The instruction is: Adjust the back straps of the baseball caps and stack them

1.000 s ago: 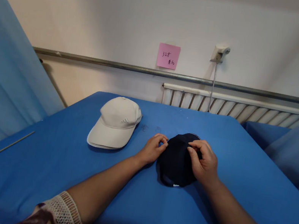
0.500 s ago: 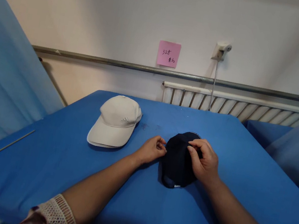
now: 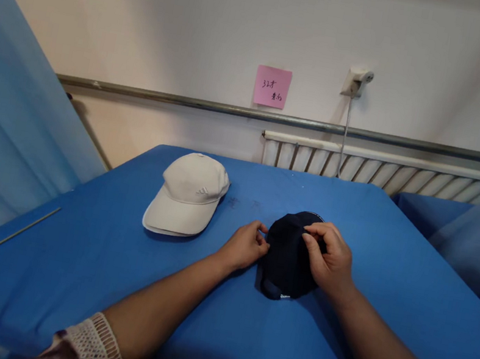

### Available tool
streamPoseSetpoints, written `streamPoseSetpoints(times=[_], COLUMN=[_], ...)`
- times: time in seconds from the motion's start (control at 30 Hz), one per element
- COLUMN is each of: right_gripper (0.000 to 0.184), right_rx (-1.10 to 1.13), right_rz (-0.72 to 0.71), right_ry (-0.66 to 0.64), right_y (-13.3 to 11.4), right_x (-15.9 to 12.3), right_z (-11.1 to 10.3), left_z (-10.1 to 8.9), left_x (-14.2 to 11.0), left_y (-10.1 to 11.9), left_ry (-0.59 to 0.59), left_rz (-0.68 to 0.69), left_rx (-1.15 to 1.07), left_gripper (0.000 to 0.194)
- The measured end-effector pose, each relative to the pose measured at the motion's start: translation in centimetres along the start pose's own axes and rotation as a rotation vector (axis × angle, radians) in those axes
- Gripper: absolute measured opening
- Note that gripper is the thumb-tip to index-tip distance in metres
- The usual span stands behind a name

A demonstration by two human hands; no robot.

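Note:
A dark navy cap (image 3: 285,262) lies on the blue-covered table, its crown soft and creased and a small pale label at its near edge. At the cap's left edge my left hand (image 3: 246,247) is curled, thumb and fingertips against the fabric. My right hand (image 3: 329,257) pinches the fabric near the top right of the crown between thumb and fingers, covering part of that side. To the left of both hands a cream baseball cap (image 3: 188,198) rests upright, brim toward me.
A thin stick (image 3: 22,229) lies on the blue table cover (image 3: 215,317) at the left. Blue curtains (image 3: 7,101) hang on both sides. Behind the table are a radiator (image 3: 390,172), a metal rail (image 3: 188,102), a pink note (image 3: 271,87) and a socket with a plug (image 3: 354,83).
My left hand's fingers have shifted slightly at the navy cap's left edge, with index and thumb a little farther apart. My right hand keeps its pinch. The view has shifted slightly.

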State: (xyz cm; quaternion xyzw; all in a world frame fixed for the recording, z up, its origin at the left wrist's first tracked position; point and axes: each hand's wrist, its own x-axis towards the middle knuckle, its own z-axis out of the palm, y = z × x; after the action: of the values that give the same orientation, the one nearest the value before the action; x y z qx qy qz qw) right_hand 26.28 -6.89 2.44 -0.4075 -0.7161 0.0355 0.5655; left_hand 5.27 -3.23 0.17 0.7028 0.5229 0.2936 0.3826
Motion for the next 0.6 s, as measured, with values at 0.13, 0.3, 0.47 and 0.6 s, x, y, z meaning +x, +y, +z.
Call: streamPoseSetpoints(times=[0.13, 0.3, 0.47, 0.6], right_gripper=[0.009, 0.007, 0.006, 0.006], right_rx=[-0.011, -0.032, -0.025, -0.041], right_rz=[-0.005, -0.007, 0.017, -0.008], right_ry=[-0.001, 0.050, 0.060, 0.070], right_y=[0.2, 0.4, 0.3, 0.0], right_x=[0.1, 0.1, 0.2, 0.4], right_z=[-0.1, -0.3, -0.4, -0.6], left_z=[-0.1, -1.6, -2.5, -2.5], left_x=[0.3, 0.5, 0.4, 0.3], left_y=[-0.2, -0.6, -0.7, -0.8], left_ry=[0.003, -0.012, -0.061, -0.076], left_rz=[-0.027, -0.142, -0.165, -0.160], left_rx=[-0.124, -0.401, -0.564, -0.579], left_gripper=[0.027, 0.027, 0.031, 0.030])
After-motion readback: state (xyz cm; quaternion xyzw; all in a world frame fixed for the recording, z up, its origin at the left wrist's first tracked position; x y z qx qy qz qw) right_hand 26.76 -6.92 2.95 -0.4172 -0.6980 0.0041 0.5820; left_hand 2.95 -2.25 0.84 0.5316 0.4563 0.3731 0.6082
